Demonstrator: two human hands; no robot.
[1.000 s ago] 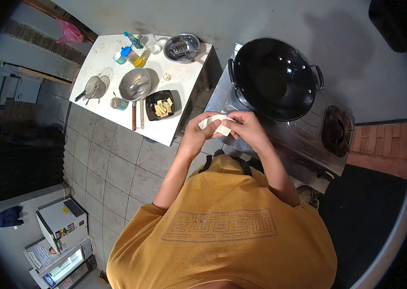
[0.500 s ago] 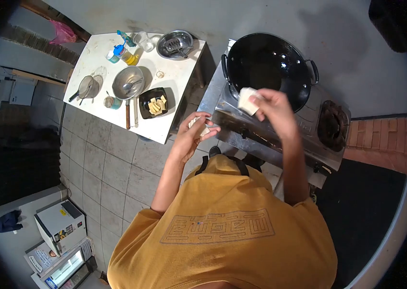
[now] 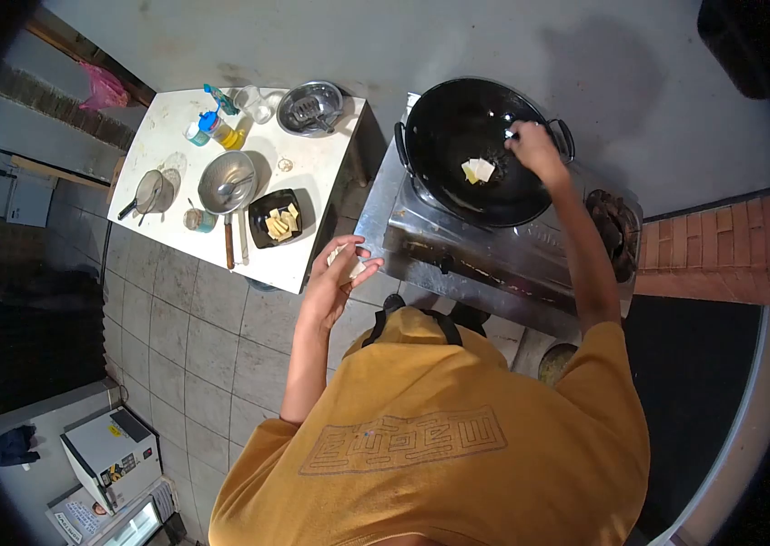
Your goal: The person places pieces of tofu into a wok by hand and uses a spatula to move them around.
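Observation:
My left hand (image 3: 335,276), in front of the stove's left corner, holds flat white pieces (image 3: 346,264) between palm and curled fingers. Over the right half of the black wok (image 3: 440,187) is my right hand (image 3: 535,150), its fingers drawn together and pointing down. Whether anything is in those fingers is hidden. A few flat white pieces (image 3: 479,170) lie in the wok, left of my right hand, with a yellowish liquid at their lower edge. The wok sits on the metal gas stove (image 3: 394,218).
On the white table (image 3: 194,214) at left stand a black square dish (image 3: 262,238) of pale yellow pieces, a saucepan (image 3: 227,168), a metal bowl (image 3: 317,89), a sieve (image 3: 150,189), a jar (image 3: 198,220) and a blue-capped oil bottle (image 3: 223,132). Another burner (image 3: 617,232) is right of the wok.
My right hand has moved up and over the wok. The white pieces it held at the wok's near rim are now inside the wok. My left hand still holds its pieces.

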